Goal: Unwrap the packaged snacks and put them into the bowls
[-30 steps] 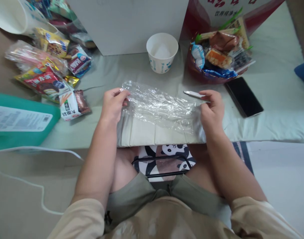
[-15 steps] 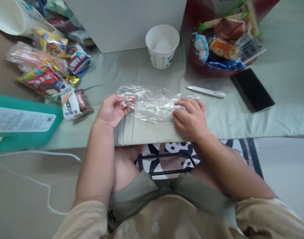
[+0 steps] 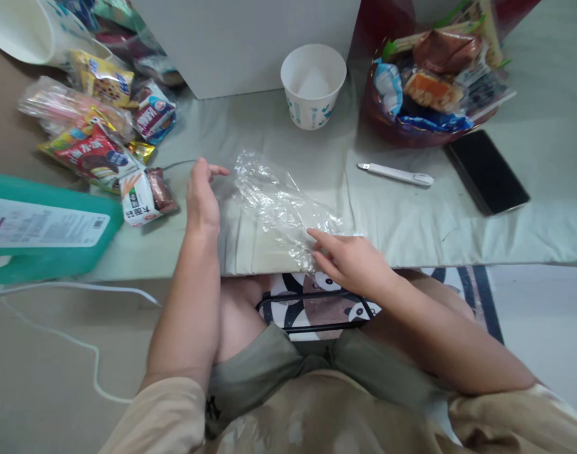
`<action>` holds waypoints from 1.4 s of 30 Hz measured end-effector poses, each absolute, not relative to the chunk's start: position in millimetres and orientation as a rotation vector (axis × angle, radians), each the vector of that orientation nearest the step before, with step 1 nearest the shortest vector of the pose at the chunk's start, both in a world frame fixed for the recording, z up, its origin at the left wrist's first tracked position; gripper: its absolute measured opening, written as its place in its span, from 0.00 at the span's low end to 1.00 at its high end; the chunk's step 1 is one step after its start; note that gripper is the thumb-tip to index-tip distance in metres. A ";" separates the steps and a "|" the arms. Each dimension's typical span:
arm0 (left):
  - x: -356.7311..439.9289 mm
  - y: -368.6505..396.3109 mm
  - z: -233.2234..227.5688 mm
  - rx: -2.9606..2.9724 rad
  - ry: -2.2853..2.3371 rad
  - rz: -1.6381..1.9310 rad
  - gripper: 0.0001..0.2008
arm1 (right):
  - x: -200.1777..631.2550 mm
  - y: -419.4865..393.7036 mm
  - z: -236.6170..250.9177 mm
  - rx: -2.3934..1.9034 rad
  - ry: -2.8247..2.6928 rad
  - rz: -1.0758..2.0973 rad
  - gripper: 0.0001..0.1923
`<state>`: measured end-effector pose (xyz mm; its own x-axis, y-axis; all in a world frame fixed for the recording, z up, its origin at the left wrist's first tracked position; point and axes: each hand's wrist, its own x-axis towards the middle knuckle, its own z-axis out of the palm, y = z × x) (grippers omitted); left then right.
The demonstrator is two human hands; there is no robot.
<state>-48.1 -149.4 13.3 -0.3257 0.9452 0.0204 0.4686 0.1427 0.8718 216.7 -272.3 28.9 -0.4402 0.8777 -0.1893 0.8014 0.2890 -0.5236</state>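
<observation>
On the counter point(image 3: 411, 214): plastic wrap point(image 3: 279, 208), crumpled.
Handling: feather-light, limp, clingy, tears easily; best pinched at an edge.
Left hand point(image 3: 202, 198): open, beside it.
Right hand point(image 3: 349, 261): fingers spread, pressing its near edge.

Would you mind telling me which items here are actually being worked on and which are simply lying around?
In hand: clear plastic wrap, touched by the right hand; left hand open beside it.

Lying about: paper cup, white pen, phone, snack basket, snack packets.
</observation>
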 end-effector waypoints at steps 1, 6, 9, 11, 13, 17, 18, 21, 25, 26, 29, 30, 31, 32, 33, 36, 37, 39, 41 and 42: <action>-48.5 -149.0 12.8 1.394 1.868 1.050 0.22 | 216.4 -272.5 29.4 -1.528 -2.371 0.941 0.27; -41.8 -150.6 12.6 1.730 1.728 0.760 0.05 | 218.3 -272.2 39.8 -1.213 -2.133 1.324 0.21; -34.2 -152.4 11.2 1.759 1.688 0.720 0.04 | 226.6 -263.2 39.4 -1.282 -1.903 1.220 0.11; -27.5 -153.0 9.1 1.740 1.659 0.763 0.07 | 233.3 -251.6 31.4 -1.452 -1.730 1.010 0.08; -18.9 -152.8 6.1 1.707 1.568 0.828 0.11 | 237.9 -237.9 20.0 -1.570 -1.629 0.860 0.12; 1.4 -151.4 0.9 1.573 1.328 0.860 0.17 | 238.2 -216.5 2.2 -1.617 -1.633 0.825 0.27; 6.1 -151.4 0.9 1.518 1.293 0.868 0.18 | 237.6 -213.7 0.2 -1.624 -1.643 0.826 0.29; 16.8 -153.4 7.0 1.266 1.224 0.930 0.16 | 237.7 -210.9 -2.4 -1.632 -1.607 0.901 0.33; 21.7 -159.5 25.2 0.916 1.062 0.922 0.14 | 241.1 -213.5 -0.6 -1.579 -1.490 1.073 0.37; 22.2 -160.8 29.3 0.866 1.027 0.897 0.14 | 241.5 -214.3 0.9 -1.548 -1.475 1.123 0.35; 23.5 -161.6 35.0 0.806 0.986 0.836 0.13 | 240.0 -216.0 7.2 -1.376 -1.435 1.360 0.20; 23.8 -160.6 34.4 0.810 1.001 0.837 0.13 | 238.9 -216.4 9.4 -1.312 -1.404 1.444 0.17; 24.0 -159.2 32.8 0.823 1.037 0.859 0.12 | 237.8 -216.6 11.3 -1.262 -1.358 1.510 0.16; 24.0 -157.5 30.4 0.847 1.089 0.900 0.11 | 236.8 -216.8 12.8 -1.235 -1.302 1.552 0.17; 23.8 -155.9 27.5 0.882 1.145 0.954 0.10 | 235.8 -216.9 13.9 -1.230 -1.242 1.569 0.18; 22.6 -153.4 19.2 1.080 1.209 1.020 0.04 | 233.8 -217.2 14.8 -1.290 -1.133 1.554 0.20; 22.4 -153.6 17.3 1.177 1.180 0.977 0.07 | 233.1 -217.4 14.5 -1.309 -1.131 1.553 0.21; 23.0 -155.0 15.8 1.368 1.098 0.843 0.13 | 231.8 -217.8 13.5 -1.321 -1.144 1.555 0.22; 24.3 -156.6 17.1 1.502 1.051 0.737 0.15 | 230.9 -218.4 12.5 -1.323 -1.160 1.548 0.22; 24.9 -157.2 18.6 1.540 1.050 0.717 0.14 | 230.8 -218.5 12.2 -1.331 -1.167 1.538 0.22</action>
<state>24.9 -157.2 18.6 0.4268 0.9000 -0.0880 0.2464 -0.0221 0.9689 230.8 -218.5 12.2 -0.1517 0.9489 -0.2767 0.0112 -0.2783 -0.9604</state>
